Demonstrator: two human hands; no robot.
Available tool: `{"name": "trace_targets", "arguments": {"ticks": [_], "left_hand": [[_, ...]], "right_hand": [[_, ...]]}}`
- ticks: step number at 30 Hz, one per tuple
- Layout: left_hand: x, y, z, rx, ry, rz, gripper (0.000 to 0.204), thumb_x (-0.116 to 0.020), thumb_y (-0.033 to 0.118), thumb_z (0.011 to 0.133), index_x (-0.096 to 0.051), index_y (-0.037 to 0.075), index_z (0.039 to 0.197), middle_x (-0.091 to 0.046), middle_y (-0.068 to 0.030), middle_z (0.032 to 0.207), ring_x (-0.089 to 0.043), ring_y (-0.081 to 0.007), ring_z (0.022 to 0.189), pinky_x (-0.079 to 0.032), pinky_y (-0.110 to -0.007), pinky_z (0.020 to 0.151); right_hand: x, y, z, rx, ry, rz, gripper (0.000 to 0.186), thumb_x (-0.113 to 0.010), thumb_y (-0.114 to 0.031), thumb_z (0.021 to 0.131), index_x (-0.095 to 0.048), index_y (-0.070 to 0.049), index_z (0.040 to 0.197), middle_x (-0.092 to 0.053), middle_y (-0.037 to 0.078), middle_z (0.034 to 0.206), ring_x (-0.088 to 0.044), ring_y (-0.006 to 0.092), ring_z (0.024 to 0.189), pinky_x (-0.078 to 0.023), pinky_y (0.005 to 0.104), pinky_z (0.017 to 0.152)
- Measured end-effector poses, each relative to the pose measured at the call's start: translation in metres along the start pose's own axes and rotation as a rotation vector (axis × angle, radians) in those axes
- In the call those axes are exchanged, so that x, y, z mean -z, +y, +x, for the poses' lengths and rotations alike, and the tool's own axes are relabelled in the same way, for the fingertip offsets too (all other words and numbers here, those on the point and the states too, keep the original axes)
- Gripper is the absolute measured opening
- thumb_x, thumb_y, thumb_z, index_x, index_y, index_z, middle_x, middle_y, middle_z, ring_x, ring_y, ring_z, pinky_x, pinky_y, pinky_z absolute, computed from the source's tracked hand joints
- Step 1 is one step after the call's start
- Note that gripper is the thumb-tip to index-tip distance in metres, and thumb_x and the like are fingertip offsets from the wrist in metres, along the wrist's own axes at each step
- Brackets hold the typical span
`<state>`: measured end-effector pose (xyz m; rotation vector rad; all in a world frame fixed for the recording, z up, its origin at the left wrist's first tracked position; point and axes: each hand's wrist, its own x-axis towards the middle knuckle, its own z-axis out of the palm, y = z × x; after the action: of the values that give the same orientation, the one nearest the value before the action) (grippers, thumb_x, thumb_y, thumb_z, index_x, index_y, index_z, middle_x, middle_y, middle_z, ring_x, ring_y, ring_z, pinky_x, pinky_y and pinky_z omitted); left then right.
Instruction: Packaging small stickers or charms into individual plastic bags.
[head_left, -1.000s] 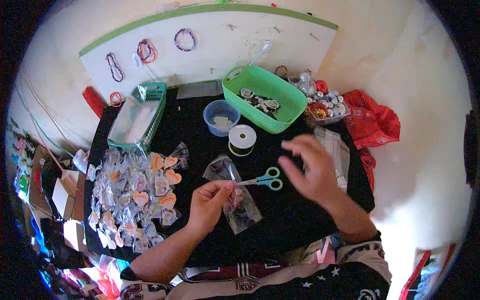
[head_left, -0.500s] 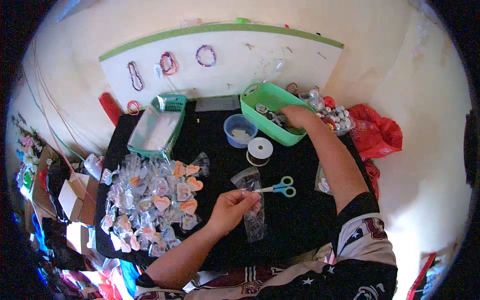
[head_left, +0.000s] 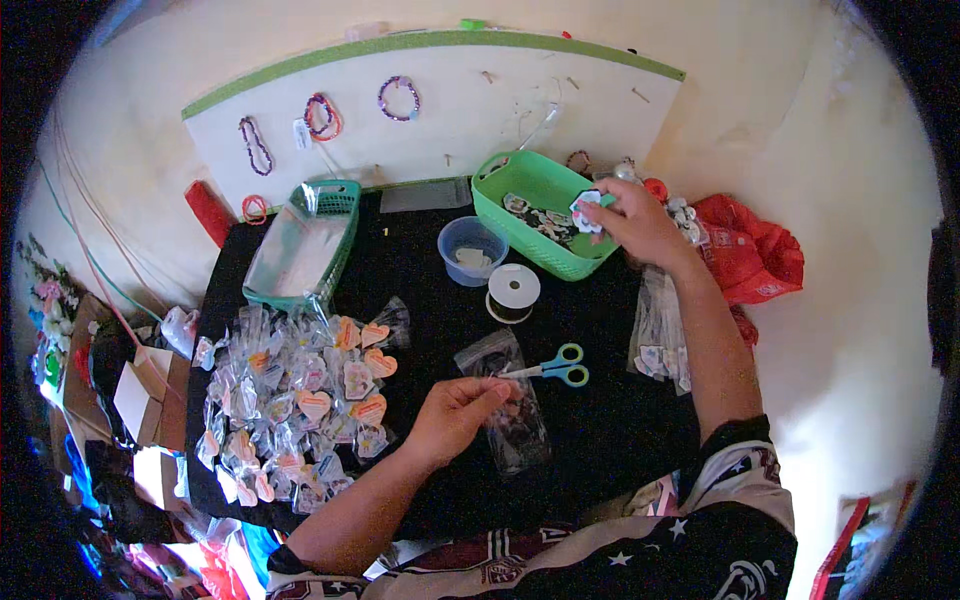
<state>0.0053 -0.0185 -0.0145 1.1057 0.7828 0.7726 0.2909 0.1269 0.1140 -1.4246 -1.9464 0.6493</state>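
Note:
My left hand (head_left: 452,418) is closed in a pinch on a clear plastic bag (head_left: 520,440), just above the black-covered table. Beside its fingertips lie scissors (head_left: 562,366) with blue-green handles, blades pointing at the hand. My right hand (head_left: 636,222) grips a small white-edged printed cutout (head_left: 586,212) over the right end of a green basket (head_left: 550,252). More such cutouts (head_left: 535,215) lie inside that basket. A white-flanged spool (head_left: 514,287) and a blue plastic tub (head_left: 473,245) with pale pieces stand between the two hands.
Several bagged heart-shaped and other cutouts (head_left: 310,400) are heaped at left. Behind them sits a darker green basket (head_left: 345,240) of clear bags. More clear bags (head_left: 655,330) lie under my right forearm, near a red bag (head_left: 745,250). Bracelets (head_left: 400,98) hang on the white board (head_left: 440,120).
My right hand has come up out of the green basket with a printed cutout in its fingers. My left hand stays nearly in place on the plastic bag. The whole view has shifted slightly.

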Motion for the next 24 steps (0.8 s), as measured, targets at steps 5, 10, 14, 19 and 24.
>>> {"name": "trace_targets", "arguments": {"ticks": [5,10,14,19,24], "left_hand": [[-0.003,0.007,-0.005,0.079,0.059,-0.119,0.026,-0.056,0.017,0.095,-0.061,-0.001,0.113,-0.068,-0.0059,0.095,-0.062,-0.0096,0.084,-0.051,-0.025,0.075],[-0.004,0.008,-0.002,0.018,0.084,-0.010,0.018,-0.063,0.009,0.090,-0.062,-0.003,0.104,-0.067,-0.0064,0.090,-0.063,-0.0103,0.080,-0.051,-0.024,0.072],[-0.005,0.007,-0.002,0.034,0.084,0.002,0.016,-0.064,0.009,0.089,-0.063,-0.002,0.099,-0.067,-0.0059,0.087,-0.062,-0.0094,0.075,-0.051,-0.023,0.070],[-0.008,0.014,-0.004,0.036,0.081,0.148,0.014,-0.066,0.009,0.088,-0.065,-0.002,0.096,-0.067,-0.0047,0.083,-0.061,-0.0076,0.072,-0.049,-0.022,0.066],[-0.008,0.013,-0.005,0.037,0.033,0.152,0.015,-0.068,0.009,0.086,-0.065,-0.002,0.096,-0.068,-0.0043,0.085,-0.061,-0.0067,0.073,-0.050,-0.022,0.067]], "right_hand": [[-0.039,-0.034,-0.081,0.008,0.036,0.349,0.019,-0.057,-0.015,0.093,-0.060,-0.002,0.107,-0.063,0.001,0.086,-0.057,0.0079,0.070,-0.047,0.0238,0.063],[-0.059,-0.031,-0.115,-0.044,-0.074,0.414,0.015,-0.057,-0.011,0.093,-0.061,-0.001,0.104,-0.063,0.002,0.091,-0.056,0.0089,0.073,-0.046,0.0237,0.066],[-0.081,-0.015,-0.118,0.268,0.022,0.392,0.014,-0.058,-0.010,0.092,-0.061,-0.001,0.102,-0.063,0.002,0.085,-0.056,0.0072,0.074,-0.045,0.0222,0.065],[-0.093,-0.021,-0.122,0.058,-0.051,0.507,0.012,-0.058,-0.009,0.089,-0.064,-0.002,0.098,-0.065,0.008,0.085,-0.061,0.0129,0.072,-0.047,0.0257,0.064],[-0.092,-0.022,-0.123,0.181,-0.057,0.184,0.013,-0.061,-0.014,0.087,-0.066,-0.005,0.095,-0.065,0.009,0.080,-0.060,0.0151,0.063,-0.046,0.0268,0.056]]}}
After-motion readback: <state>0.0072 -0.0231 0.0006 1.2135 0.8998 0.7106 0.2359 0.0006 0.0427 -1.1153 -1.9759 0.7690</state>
